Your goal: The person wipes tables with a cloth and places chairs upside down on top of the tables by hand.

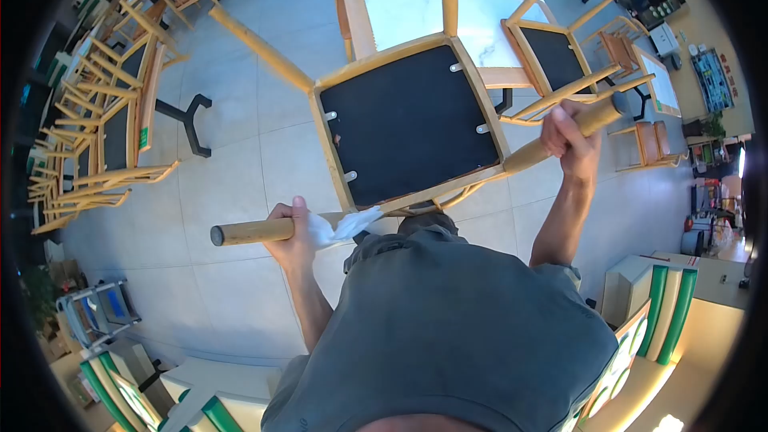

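Note:
An upturned wooden chair (pixel 408 124) with a black seat underside faces me, its four legs pointing outward. My left hand (pixel 294 234) is wrapped round the near left chair leg (pixel 252 232), and a white cloth (pixel 344 226) lies against the same leg beside the fingers, partly hidden by the hand. On the other side, my right hand (pixel 570 138) is closed round the near right leg (pixel 602 114), close to its dark end cap.
A marble-topped table (pixel 400 20) stands beyond the chair, with another upturned chair (pixel 552 56) on it. Several chairs (pixel 96 136) are stacked upside down at the left. A metal cart (pixel 100 312) is at the lower left, booth seating (pixel 668 312) at the lower right.

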Demonstrator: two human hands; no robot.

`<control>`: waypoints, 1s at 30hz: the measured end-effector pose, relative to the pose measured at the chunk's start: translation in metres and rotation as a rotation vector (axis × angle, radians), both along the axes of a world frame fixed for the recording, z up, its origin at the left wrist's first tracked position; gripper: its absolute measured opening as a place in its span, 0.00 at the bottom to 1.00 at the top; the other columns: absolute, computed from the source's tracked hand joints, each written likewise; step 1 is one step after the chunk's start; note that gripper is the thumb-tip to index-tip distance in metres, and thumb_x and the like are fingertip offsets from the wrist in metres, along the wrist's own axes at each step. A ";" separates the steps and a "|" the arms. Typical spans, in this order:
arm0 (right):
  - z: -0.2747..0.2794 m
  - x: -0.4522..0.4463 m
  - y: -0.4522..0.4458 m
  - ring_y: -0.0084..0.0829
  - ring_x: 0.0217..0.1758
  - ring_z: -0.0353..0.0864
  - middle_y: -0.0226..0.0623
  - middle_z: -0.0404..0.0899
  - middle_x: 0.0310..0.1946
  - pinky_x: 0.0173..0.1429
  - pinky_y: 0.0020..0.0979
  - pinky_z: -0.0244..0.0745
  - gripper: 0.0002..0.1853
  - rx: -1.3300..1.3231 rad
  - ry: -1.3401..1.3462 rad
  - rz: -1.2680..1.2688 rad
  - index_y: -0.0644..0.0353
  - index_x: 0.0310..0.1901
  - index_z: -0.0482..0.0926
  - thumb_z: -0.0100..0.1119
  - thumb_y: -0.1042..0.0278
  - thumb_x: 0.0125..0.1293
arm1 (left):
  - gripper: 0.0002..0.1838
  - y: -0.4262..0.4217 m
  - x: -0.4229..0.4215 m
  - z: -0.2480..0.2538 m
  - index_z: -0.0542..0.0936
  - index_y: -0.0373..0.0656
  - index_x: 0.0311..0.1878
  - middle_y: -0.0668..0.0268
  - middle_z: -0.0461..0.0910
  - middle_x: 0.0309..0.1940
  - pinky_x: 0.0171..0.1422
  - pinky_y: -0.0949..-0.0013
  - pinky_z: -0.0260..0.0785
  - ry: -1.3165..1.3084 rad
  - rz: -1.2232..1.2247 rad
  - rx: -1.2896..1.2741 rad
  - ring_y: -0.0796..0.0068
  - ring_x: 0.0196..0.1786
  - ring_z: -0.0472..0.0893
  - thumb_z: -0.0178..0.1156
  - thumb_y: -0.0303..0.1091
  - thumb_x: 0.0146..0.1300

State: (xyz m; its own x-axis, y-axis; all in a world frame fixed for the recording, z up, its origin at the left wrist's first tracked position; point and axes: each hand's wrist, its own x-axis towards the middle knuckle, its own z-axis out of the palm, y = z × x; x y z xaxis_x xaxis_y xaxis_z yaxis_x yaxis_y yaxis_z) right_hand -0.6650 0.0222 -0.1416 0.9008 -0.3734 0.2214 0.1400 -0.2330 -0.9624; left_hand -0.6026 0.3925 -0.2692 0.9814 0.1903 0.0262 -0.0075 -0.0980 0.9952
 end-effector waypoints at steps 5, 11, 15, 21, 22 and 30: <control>-0.036 -0.010 -0.081 0.20 0.08 0.53 0.28 0.57 0.07 0.15 0.24 0.52 0.21 0.183 -0.195 -0.087 0.54 0.15 0.58 0.51 0.69 0.65 | 0.21 -0.076 0.026 0.021 0.72 0.41 0.17 0.74 0.69 0.13 0.26 0.75 0.58 -0.045 -0.098 0.213 0.85 0.20 0.65 0.66 0.40 0.62; -0.086 0.004 -0.164 0.21 0.09 0.54 0.29 0.56 0.07 0.17 0.25 0.55 0.21 0.269 -0.143 -0.211 0.54 0.15 0.57 0.51 0.70 0.64 | 0.21 -0.167 0.053 0.014 0.73 0.40 0.18 0.72 0.71 0.13 0.26 0.75 0.60 -0.022 -0.128 0.300 0.83 0.20 0.68 0.66 0.40 0.62; -0.104 0.017 -0.205 0.21 0.11 0.58 0.30 0.60 0.09 0.18 0.25 0.58 0.20 0.343 -0.122 -0.168 0.56 0.14 0.59 0.53 0.73 0.62 | 0.20 -0.198 0.068 0.006 0.74 0.40 0.18 0.71 0.72 0.13 0.26 0.74 0.61 -0.084 -0.155 0.412 0.83 0.19 0.68 0.66 0.40 0.62; -0.115 0.032 -0.231 0.21 0.13 0.61 0.31 0.63 0.10 0.20 0.25 0.58 0.20 0.299 -0.090 -0.125 0.57 0.14 0.62 0.54 0.72 0.62 | 0.20 -0.223 0.093 -0.008 0.74 0.39 0.18 0.70 0.72 0.12 0.25 0.73 0.61 -0.100 -0.135 0.446 0.81 0.19 0.68 0.65 0.39 0.62; -0.115 0.035 -0.233 0.21 0.13 0.61 0.31 0.64 0.10 0.20 0.25 0.58 0.20 0.293 -0.054 -0.125 0.58 0.14 0.62 0.54 0.73 0.62 | 0.20 -0.225 0.096 -0.010 0.73 0.40 0.18 0.70 0.72 0.13 0.26 0.73 0.61 -0.080 -0.138 0.434 0.82 0.19 0.68 0.65 0.39 0.62; -0.127 0.064 -0.247 0.20 0.14 0.62 0.31 0.65 0.11 0.21 0.24 0.56 0.20 0.292 0.044 -0.114 0.59 0.13 0.63 0.55 0.74 0.61 | 0.20 -0.243 0.120 -0.034 0.71 0.41 0.17 0.70 0.71 0.14 0.28 0.72 0.62 0.008 -0.100 0.353 0.82 0.21 0.68 0.64 0.38 0.63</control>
